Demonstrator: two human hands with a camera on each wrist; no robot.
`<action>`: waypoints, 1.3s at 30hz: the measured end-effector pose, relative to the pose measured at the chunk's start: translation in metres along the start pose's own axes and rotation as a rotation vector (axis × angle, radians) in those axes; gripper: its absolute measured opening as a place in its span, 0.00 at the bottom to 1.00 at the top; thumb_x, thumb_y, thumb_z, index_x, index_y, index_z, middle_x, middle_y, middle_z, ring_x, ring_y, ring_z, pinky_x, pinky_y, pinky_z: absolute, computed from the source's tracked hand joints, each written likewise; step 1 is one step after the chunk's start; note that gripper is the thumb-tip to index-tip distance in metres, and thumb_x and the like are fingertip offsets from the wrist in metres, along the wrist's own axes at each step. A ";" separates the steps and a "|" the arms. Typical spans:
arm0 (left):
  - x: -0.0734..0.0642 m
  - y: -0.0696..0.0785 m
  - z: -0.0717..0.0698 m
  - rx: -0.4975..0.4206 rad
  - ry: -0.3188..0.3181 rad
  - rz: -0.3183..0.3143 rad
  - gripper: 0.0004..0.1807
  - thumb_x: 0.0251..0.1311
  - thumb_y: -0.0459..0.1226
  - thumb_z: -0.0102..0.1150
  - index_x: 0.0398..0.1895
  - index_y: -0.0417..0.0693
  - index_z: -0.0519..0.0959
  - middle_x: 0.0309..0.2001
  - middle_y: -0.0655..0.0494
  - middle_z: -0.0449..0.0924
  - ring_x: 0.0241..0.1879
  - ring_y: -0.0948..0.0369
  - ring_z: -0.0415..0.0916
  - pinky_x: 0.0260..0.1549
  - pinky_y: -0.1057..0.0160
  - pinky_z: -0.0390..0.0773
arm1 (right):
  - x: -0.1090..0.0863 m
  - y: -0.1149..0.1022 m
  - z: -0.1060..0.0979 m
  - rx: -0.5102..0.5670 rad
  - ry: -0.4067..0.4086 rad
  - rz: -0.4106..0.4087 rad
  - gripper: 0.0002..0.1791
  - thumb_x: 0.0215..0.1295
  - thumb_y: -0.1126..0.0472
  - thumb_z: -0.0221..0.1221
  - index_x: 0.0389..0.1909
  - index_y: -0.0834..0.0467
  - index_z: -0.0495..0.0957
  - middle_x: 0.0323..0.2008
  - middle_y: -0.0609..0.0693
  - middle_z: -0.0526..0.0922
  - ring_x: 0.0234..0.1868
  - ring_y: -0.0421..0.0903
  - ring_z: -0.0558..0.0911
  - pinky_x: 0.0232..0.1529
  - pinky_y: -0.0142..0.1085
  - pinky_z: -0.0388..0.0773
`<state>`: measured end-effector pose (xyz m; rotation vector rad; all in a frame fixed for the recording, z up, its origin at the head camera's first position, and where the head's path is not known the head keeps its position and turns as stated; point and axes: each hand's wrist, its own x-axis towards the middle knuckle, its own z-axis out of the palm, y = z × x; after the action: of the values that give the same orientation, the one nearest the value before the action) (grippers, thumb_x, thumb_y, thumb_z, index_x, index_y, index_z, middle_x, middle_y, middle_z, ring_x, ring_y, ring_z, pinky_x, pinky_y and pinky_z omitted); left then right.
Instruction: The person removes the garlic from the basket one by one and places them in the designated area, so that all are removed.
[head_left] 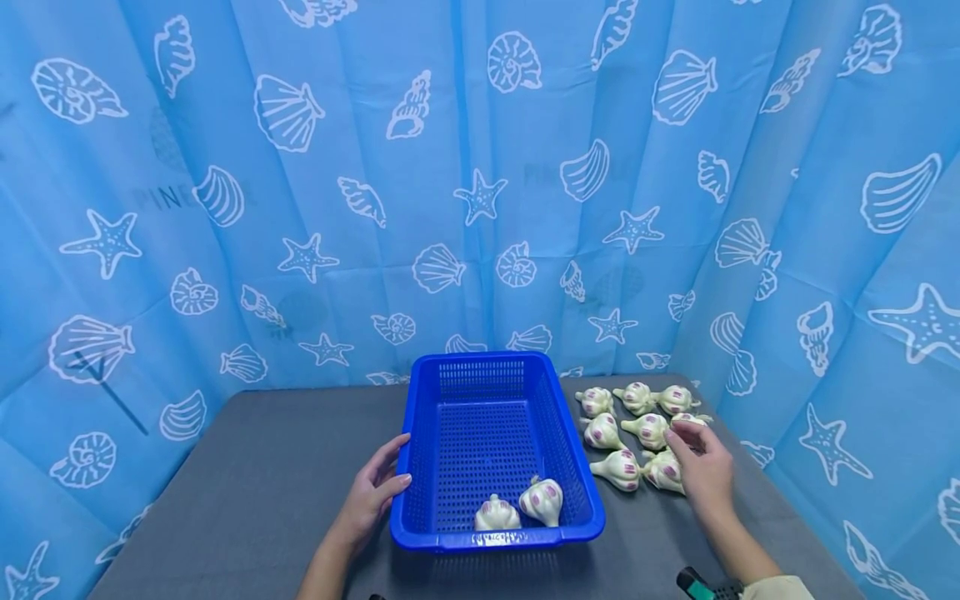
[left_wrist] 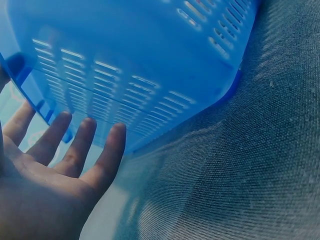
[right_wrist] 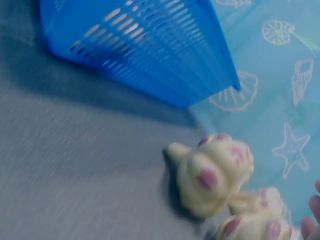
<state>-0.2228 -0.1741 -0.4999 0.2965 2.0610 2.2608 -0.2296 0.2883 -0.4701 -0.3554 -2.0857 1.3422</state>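
A blue plastic basket (head_left: 487, 540) with slotted walls stands on the table, and two garlic bulbs lie at its near end, one (head_left: 497, 513) left of the other (head_left: 542, 500). My left hand (head_left: 369, 498) rests at the basket's left rim. In the left wrist view its fingers (left_wrist: 107, 155) lie spread and fairly straight by the outer wall. Right of the basket, several more garlic bulbs (head_left: 618, 470) sit in loose rows. My right hand (head_left: 703, 467) is over the right side of this group, fingers loosely bent, and partly hides a bulb (head_left: 690, 418) behind it.
A grey cloth (head_left: 247, 492) covers the table. Blue curtains (head_left: 480, 167) with white shell prints hang behind and at both sides. A dark object with a green part (head_left: 697, 590) lies by the right forearm at the near edge.
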 end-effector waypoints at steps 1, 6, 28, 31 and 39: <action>0.000 0.000 0.000 -0.002 -0.001 -0.002 0.30 0.66 0.37 0.57 0.71 0.56 0.64 0.72 0.44 0.57 0.67 0.42 0.60 0.58 0.40 0.68 | 0.002 -0.003 0.002 0.010 -0.009 -0.005 0.14 0.65 0.60 0.63 0.47 0.64 0.80 0.38 0.43 0.81 0.37 0.27 0.73 0.37 0.20 0.69; 0.000 -0.001 -0.001 0.012 0.000 -0.005 0.30 0.66 0.38 0.57 0.71 0.57 0.64 0.72 0.45 0.57 0.67 0.42 0.60 0.57 0.39 0.68 | 0.008 -0.019 0.012 0.037 -0.055 -0.047 0.14 0.64 0.60 0.64 0.46 0.63 0.80 0.38 0.44 0.83 0.38 0.28 0.75 0.36 0.20 0.71; -0.002 -0.002 0.000 0.052 -0.001 0.043 0.31 0.65 0.38 0.57 0.71 0.59 0.63 0.72 0.46 0.58 0.67 0.42 0.61 0.57 0.38 0.68 | 0.014 -0.091 0.055 0.152 -0.662 -0.175 0.19 0.69 0.59 0.59 0.55 0.66 0.74 0.51 0.65 0.78 0.50 0.58 0.79 0.42 0.46 0.82; -0.002 -0.002 0.000 0.046 -0.005 0.048 0.31 0.65 0.37 0.57 0.71 0.58 0.63 0.71 0.46 0.58 0.67 0.42 0.61 0.57 0.38 0.68 | 0.015 -0.100 0.061 0.152 -0.743 -0.170 0.21 0.68 0.60 0.59 0.57 0.67 0.73 0.53 0.66 0.77 0.52 0.60 0.78 0.41 0.43 0.83; -0.002 -0.002 0.000 0.046 -0.004 0.046 0.31 0.65 0.37 0.57 0.71 0.58 0.63 0.71 0.45 0.58 0.67 0.42 0.60 0.57 0.38 0.68 | 0.017 -0.116 0.079 0.129 -0.988 -0.149 0.25 0.68 0.58 0.59 0.61 0.67 0.69 0.57 0.68 0.73 0.55 0.62 0.77 0.45 0.53 0.80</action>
<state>-0.2208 -0.1744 -0.5022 0.3540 2.1278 2.2393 -0.2801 0.1887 -0.3839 0.6473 -2.6675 1.7459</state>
